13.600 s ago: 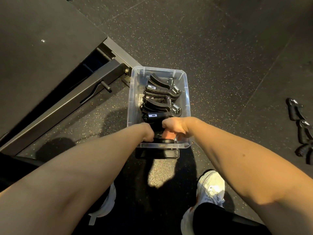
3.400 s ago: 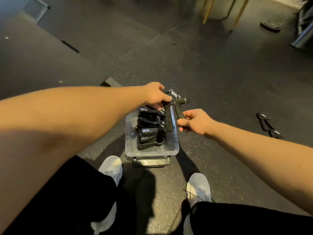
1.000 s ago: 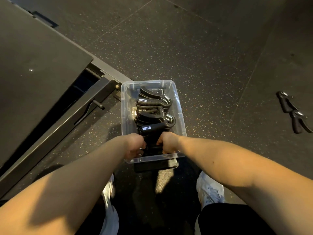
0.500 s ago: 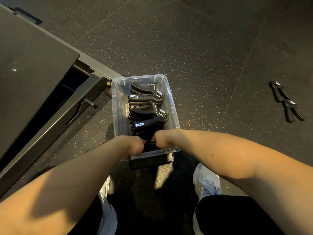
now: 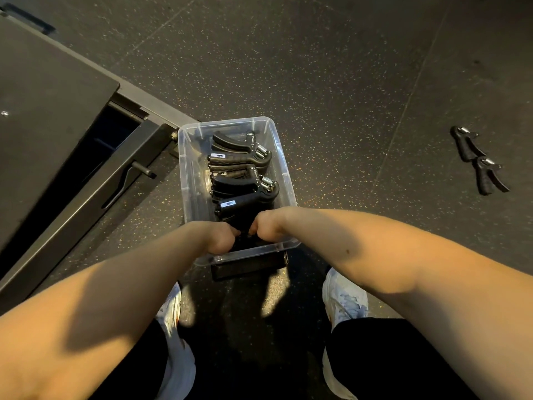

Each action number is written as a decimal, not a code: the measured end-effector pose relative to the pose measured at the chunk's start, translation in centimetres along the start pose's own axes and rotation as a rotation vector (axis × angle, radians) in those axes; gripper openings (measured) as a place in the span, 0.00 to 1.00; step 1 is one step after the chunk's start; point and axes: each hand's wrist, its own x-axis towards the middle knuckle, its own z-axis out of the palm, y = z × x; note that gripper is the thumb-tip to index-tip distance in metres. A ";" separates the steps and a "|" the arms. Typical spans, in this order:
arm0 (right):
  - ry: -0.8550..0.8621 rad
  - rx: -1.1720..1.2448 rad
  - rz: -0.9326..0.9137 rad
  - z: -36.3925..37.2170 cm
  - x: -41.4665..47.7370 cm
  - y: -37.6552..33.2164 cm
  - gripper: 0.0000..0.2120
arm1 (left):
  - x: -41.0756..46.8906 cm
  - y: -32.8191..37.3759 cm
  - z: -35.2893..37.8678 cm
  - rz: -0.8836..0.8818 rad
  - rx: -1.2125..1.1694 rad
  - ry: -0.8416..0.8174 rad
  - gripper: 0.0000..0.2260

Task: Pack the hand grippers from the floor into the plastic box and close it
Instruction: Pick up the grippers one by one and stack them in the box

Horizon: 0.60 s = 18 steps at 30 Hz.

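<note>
Here the clear plastic box [image 5: 230,121] sits on the floor at centre, with a row of hand grippers [image 5: 240,160] packed inside. At its 6 o'clock end the left hand [image 5: 222,238] and right hand [image 5: 268,226] curl their fingers tight onto the nearest gripper [image 5: 245,204], fingertips hidden. Two loose grippers [image 5: 467,145] lie on the floor at 3 o'clock, well apart from the box.
</note>
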 end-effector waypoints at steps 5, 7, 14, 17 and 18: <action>0.027 0.092 -0.074 -1.3 -2.6 0.2 0.30 | -2.0 0.9 -0.7 0.060 -0.021 0.056 0.15; 0.087 0.221 -0.113 -1.9 -4.5 0.4 0.28 | -3.4 1.1 -1.5 0.111 0.023 0.127 0.12; 0.319 0.542 -0.202 -5.7 -13.8 0.9 0.20 | -11.2 3.4 -6.9 0.165 -0.015 0.342 0.14; 0.403 0.593 -0.203 -7.5 -17.6 1.0 0.17 | -14.9 5.8 -9.1 0.163 0.021 0.453 0.15; 0.436 0.619 -0.210 -7.9 -18.8 1.0 0.16 | -16.2 6.6 -9.8 0.173 0.031 0.469 0.15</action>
